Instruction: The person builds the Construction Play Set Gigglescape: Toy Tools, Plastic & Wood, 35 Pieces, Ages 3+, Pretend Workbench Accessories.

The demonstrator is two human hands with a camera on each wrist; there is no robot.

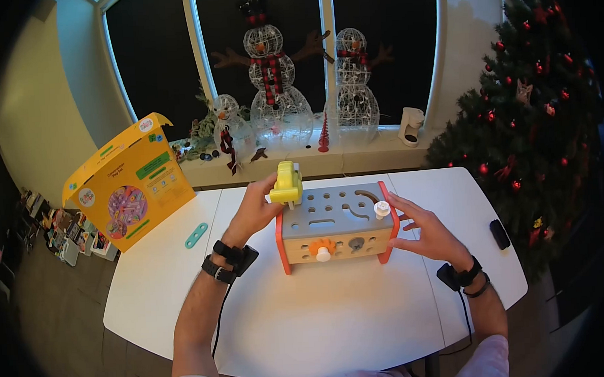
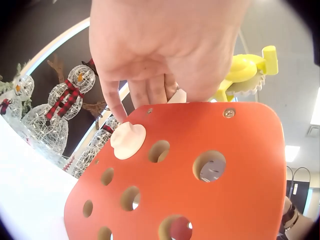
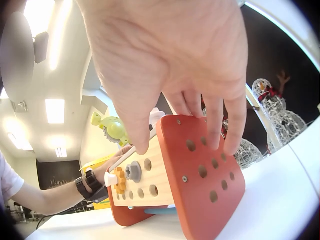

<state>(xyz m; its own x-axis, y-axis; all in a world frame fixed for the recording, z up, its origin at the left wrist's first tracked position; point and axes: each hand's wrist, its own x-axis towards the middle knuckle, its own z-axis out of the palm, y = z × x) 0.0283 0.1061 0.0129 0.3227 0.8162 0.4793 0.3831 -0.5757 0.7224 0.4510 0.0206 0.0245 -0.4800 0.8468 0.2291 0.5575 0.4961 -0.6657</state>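
A toy workbench (image 1: pixel 330 221) with a grey top, wooden front and red ends stands on the table. At its left end, my left hand (image 1: pixel 252 207) pinches a yellow toy circular saw (image 1: pixel 287 182) above the grey top. The thumb hides part of the saw in the left wrist view, and the fingertips drop behind the red end panel (image 2: pixel 240 160). My right hand (image 1: pixel 428 230) is spread around the other red end panel (image 3: pixel 200 170), fingers nearly straight. A white bolt (image 1: pixel 382 209) stands on top near it. An orange gear (image 1: pixel 321 245) and a grey screw (image 1: pixel 356 244) sit on the front.
A teal strip with holes (image 1: pixel 196 235) lies on the white table (image 1: pixel 321 329) at the left. Behind it stands a yellow play set box (image 1: pixel 130 179). A black object (image 1: pixel 499 234) lies near the right edge. Wire snowmen (image 1: pixel 282 115) and a decorated tree (image 1: pixel 515 125) stand beyond.
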